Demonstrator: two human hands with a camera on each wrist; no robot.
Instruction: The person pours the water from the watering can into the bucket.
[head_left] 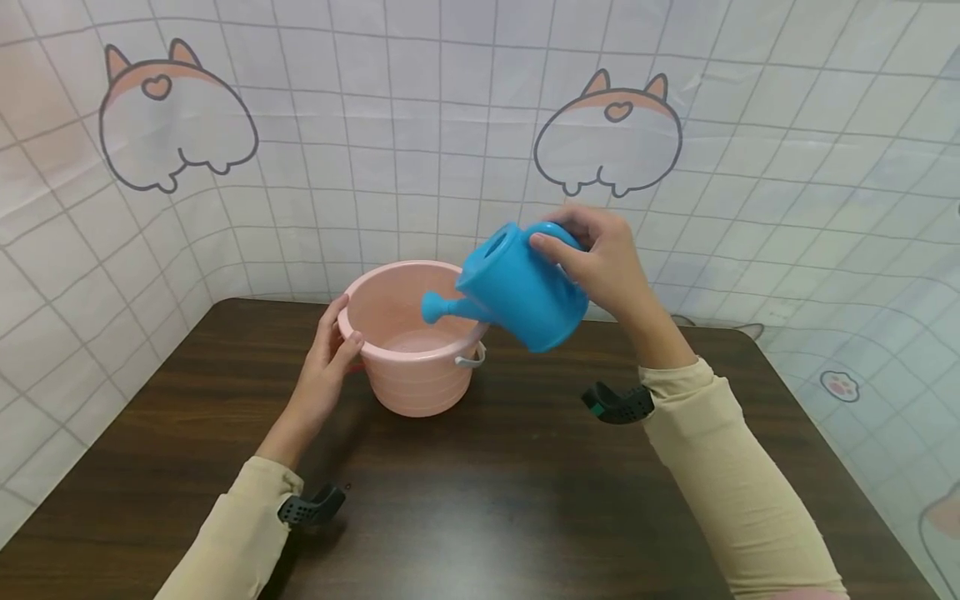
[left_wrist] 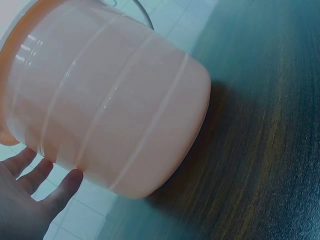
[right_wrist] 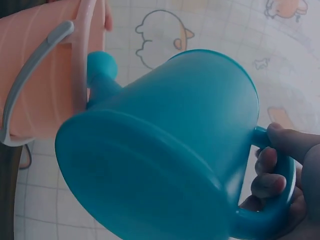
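Observation:
A pink bucket [head_left: 420,387] stands upright on a dark wooden table, its pale grey handle [left_wrist: 145,14] hanging down. My left hand [head_left: 327,354] holds the bucket's left side at the rim; in the left wrist view several fingertips touch the outer wall. My right hand [head_left: 600,254] grips the loop handle of a blue watering can [head_left: 525,292], fingers curled through it. The can is raised and tilted left, with its spout head [head_left: 432,307] over the bucket's opening. No water can be seen leaving the spout.
The brown tabletop [head_left: 465,508] reaches toward the front. Behind and at both sides hangs a white grid-patterned curtain [head_left: 390,133] with cartoon animal prints. A dark band [head_left: 311,506] is at the left wrist, another dark band [head_left: 618,404] at the right.

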